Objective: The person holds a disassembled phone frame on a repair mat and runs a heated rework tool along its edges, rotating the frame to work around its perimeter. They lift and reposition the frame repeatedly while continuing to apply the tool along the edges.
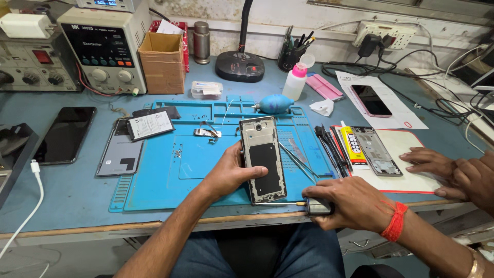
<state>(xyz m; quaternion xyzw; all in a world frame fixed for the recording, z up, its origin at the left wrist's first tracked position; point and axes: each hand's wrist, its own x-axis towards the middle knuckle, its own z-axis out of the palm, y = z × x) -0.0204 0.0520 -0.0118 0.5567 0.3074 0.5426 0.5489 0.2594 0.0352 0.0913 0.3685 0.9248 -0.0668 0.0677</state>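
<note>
My left hand (229,172) grips the left edge of an opened phone frame (262,159), which lies upright on the blue work mat (154,175) with its dark inner plate facing up. My right hand (350,203), a red thread around its wrist, is closed on the grey handle of a small screwdriver (319,207). The thin shaft points left along the table's front edge, just below the frame's bottom end. Tweezers (298,159) lie on the mat right of the frame.
Another person's hands (447,170) rest at the right by a second phone frame (377,152) and a yellow glue tube (352,146). A grey back cover (119,152), black phone (64,135), pink phone (371,100), blue blower (274,104) and cardboard box (162,62) surround the mat.
</note>
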